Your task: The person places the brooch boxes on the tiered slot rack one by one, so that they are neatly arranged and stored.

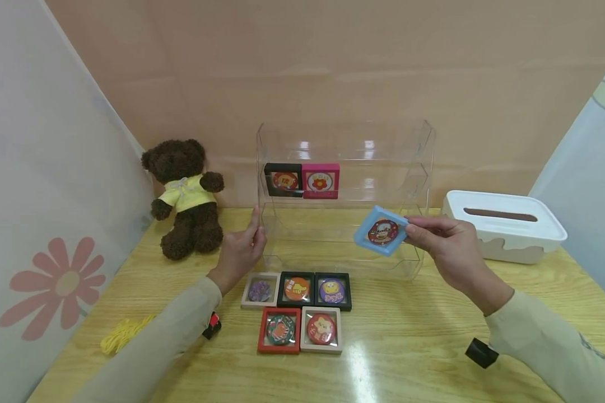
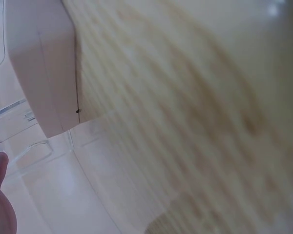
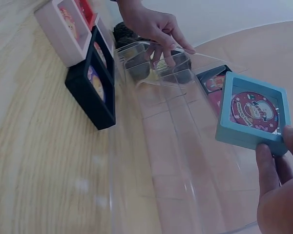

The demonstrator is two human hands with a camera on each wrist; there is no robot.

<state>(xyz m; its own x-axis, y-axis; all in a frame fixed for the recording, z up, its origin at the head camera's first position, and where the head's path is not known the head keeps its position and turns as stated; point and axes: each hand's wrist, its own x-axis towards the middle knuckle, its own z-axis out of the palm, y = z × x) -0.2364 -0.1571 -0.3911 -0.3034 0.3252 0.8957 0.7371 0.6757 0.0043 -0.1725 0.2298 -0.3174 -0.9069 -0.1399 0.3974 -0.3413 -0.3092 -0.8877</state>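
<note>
well, around the clear stand [image 1: 345, 201] we find a brown bear [image 1: 189, 196] to the left, a white tissue box [image 1: 506, 230] to the right, yellow string [image 1: 126, 334] near left, and five square frames [image 1: 297, 289] on the table's [image 1: 408, 358] near side. a black frame [image 1: 284, 179] and a pink frame [image 1: 321, 181] occupy the stand's left; its clear front edges bar part of the way in. our right hand [image 1: 454, 254] pinches the light-blue frame [image 1: 381, 231] by its right corner, aloft before the stand's right half. it tilts cornerwise, badge facing near; being squarish, it shows no clear long axis. our left hand [image 1: 241, 252], index finger extended, is at the stand's left end; we cannot tell whether it grips.
</note>
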